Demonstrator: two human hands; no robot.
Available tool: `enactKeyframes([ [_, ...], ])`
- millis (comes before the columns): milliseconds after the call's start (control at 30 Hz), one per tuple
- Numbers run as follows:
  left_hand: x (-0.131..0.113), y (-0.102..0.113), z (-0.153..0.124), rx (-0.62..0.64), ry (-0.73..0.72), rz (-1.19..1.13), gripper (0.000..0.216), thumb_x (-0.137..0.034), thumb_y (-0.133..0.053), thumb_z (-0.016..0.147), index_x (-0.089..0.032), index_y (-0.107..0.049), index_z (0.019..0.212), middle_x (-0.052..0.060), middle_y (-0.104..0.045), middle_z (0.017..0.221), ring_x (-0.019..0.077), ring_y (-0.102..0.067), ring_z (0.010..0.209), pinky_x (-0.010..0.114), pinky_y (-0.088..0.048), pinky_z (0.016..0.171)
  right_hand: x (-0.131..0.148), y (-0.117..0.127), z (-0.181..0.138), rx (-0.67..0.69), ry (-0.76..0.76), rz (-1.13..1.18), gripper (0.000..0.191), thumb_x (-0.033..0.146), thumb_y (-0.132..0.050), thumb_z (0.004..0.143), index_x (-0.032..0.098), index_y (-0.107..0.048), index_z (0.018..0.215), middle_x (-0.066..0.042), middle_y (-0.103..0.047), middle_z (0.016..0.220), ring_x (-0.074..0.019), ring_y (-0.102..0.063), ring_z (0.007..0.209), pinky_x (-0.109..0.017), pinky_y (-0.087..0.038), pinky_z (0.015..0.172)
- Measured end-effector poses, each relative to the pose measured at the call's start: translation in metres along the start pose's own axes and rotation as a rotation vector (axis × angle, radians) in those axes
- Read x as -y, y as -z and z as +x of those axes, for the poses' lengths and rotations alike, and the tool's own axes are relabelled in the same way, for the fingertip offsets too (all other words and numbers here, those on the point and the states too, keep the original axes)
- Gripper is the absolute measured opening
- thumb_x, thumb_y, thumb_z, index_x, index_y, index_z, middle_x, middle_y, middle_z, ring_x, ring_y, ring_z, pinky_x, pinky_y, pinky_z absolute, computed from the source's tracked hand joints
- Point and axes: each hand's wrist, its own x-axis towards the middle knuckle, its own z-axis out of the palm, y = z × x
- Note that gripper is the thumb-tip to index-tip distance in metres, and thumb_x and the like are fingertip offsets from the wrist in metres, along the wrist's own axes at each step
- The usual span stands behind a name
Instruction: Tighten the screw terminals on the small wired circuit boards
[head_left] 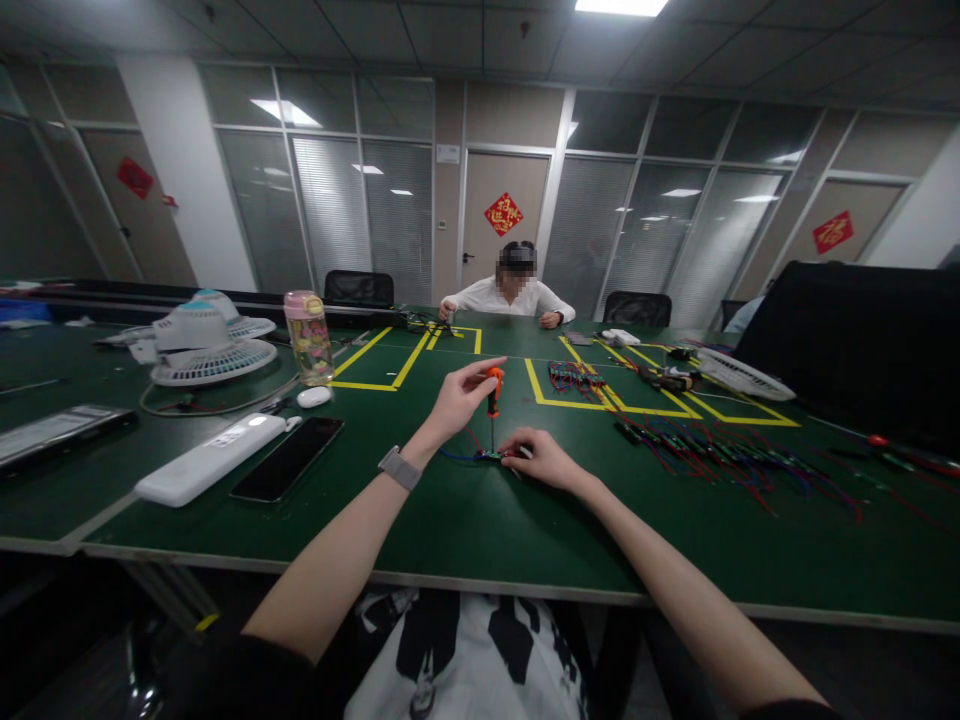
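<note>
While my left hand [456, 402] pinches the orange-handled screwdriver [493, 384] near its top, thumb and fingertips closed around the handle, the tool stands almost upright with its thin shaft pointing straight down. Its tip meets the small wired part [490, 456], which lies on the green table [465, 520] right in front of me, a little beyond the near edge. My right hand [544, 459] lies low on the table just right of the tip, fingers curled and closed on that part, holding it flat; red and blue leads trail out of it to the left. A grey watch band [399, 468] sits on my left wrist.

To my left lie a black phone [288, 459] and, just beside it, a white oblong device [210, 459], with a white mouse [313, 397] farther back. Behind them stand a clear bottle [307, 340] with a pink lid and a white desk fan [207, 348] lying face up. To my right, well apart from my hands, spreads a loose bundle of red and blue wires [712, 452]. Yellow tape [540, 392] marks out rectangles on the tabletop. Across the table, a person in a white shirt [510, 296] sits with both hands on the surface.
</note>
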Motion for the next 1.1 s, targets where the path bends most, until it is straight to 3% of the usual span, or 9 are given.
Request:
enactKeyframes([
  [167, -0.0007, 0.0013, -0.0012, -0.085, -0.072, 0.165, 0.028, -0.033, -0.059, 0.078, -0.020, -0.067, 0.101, 0.006, -0.061, 0.100, 0.0157, -0.057, 0.090, 0.027, -0.046, 0.081, -0.0010, -0.0006, -0.0001, -0.005, -0.003, -0.002, 0.014, 0.022, -0.066, 0.072, 0.016, -0.070, 0.083, -0.003, -0.062, 0.074, -0.0146, -0.056, 0.070, -0.026, -0.045, 0.068],
  [267, -0.0014, 0.0031, 0.0005, 0.013, -0.033, 0.056, 0.032, -0.030, -0.049, 0.084, -0.021, -0.062, 0.113, 0.007, -0.062, 0.103, 0.0175, -0.056, 0.098, 0.031, -0.044, 0.088, 0.0009, -0.0001, -0.0006, -0.006, -0.004, 0.001, 0.014, 0.022, -0.065, 0.072, 0.016, -0.070, 0.084, -0.003, -0.063, 0.075, -0.0146, -0.056, 0.070, -0.027, -0.045, 0.068],
  [400, -0.0016, 0.0026, 0.0020, 0.118, 0.049, -0.114, 0.040, -0.029, -0.046, 0.086, -0.017, -0.054, 0.123, 0.008, -0.065, 0.100, 0.0173, -0.061, 0.089, 0.033, -0.046, 0.084, 0.0022, 0.0005, -0.0007, -0.004, 0.005, -0.001, 0.014, 0.022, -0.065, 0.072, 0.016, -0.070, 0.084, -0.003, -0.063, 0.074, -0.0151, -0.056, 0.071, -0.027, -0.045, 0.069],
  [600, -0.0026, 0.0000, -0.0014, -0.014, -0.034, 0.137, 0.035, -0.032, -0.060, 0.077, -0.019, -0.063, 0.110, 0.005, -0.063, 0.095, 0.0136, -0.059, 0.080, 0.026, -0.047, 0.077, -0.0002, 0.0000, -0.0007, -0.001, 0.004, -0.003, 0.014, 0.022, -0.065, 0.072, 0.016, -0.070, 0.084, -0.003, -0.063, 0.075, -0.0150, -0.057, 0.072, -0.027, -0.045, 0.071],
  [700, -0.0022, 0.0006, -0.0018, -0.036, -0.086, 0.214, 0.033, -0.031, -0.052, 0.083, -0.022, -0.061, 0.114, 0.006, -0.060, 0.105, 0.0153, -0.058, 0.093, 0.027, -0.045, 0.084, -0.0002, 0.0002, -0.0013, 0.000, 0.005, 0.004, 0.014, 0.023, -0.064, 0.073, 0.016, -0.070, 0.084, -0.003, -0.063, 0.077, -0.0151, -0.057, 0.073, -0.027, -0.045, 0.071],
  [767, -0.0021, 0.0013, -0.0008, -0.001, -0.083, 0.177, 0.035, -0.029, -0.046, 0.087, -0.022, -0.057, 0.119, 0.007, -0.060, 0.112, 0.0168, -0.057, 0.102, 0.029, -0.043, 0.090, -0.0001, 0.0006, -0.0015, 0.000, 0.001, 0.003, 0.015, 0.023, -0.064, 0.073, 0.016, -0.070, 0.085, -0.004, -0.063, 0.078, -0.0153, -0.057, 0.073, -0.027, -0.046, 0.072],
  [867, -0.0025, 0.0018, 0.0011, 0.060, -0.033, 0.026, 0.039, -0.029, -0.046, 0.087, -0.018, -0.054, 0.123, 0.008, -0.062, 0.112, 0.0181, -0.060, 0.099, 0.032, -0.044, 0.091, -0.0001, 0.0010, -0.0014, 0.004, -0.003, -0.002, 0.015, 0.023, -0.064, 0.073, 0.017, -0.070, 0.085, -0.004, -0.063, 0.079, -0.0152, -0.057, 0.073, -0.028, -0.046, 0.072],
  [967, -0.0035, 0.0020, 0.0013, 0.049, 0.006, -0.027, 0.037, -0.030, -0.053, 0.082, -0.015, -0.059, 0.116, 0.009, -0.067, 0.101, 0.0177, -0.063, 0.089, 0.032, -0.047, 0.085, -0.0004, 0.0010, -0.0008, 0.010, -0.004, -0.003, 0.015, 0.023, -0.064, 0.073, 0.016, -0.070, 0.086, -0.004, -0.063, 0.079, -0.0149, -0.057, 0.072, -0.027, -0.046, 0.071],
  [1100, -0.0046, 0.0025, -0.0002, -0.029, -0.016, 0.066, 0.029, -0.031, -0.064, 0.074, -0.015, -0.067, 0.098, 0.007, -0.065, 0.094, 0.0152, -0.061, 0.082, 0.028, -0.049, 0.078, -0.0001, 0.0012, -0.0005, 0.015, -0.005, -0.004, 0.016, 0.022, -0.064, 0.073, 0.016, -0.070, 0.086, -0.004, -0.063, 0.077, -0.0149, -0.057, 0.072, -0.027, -0.045, 0.070],
])
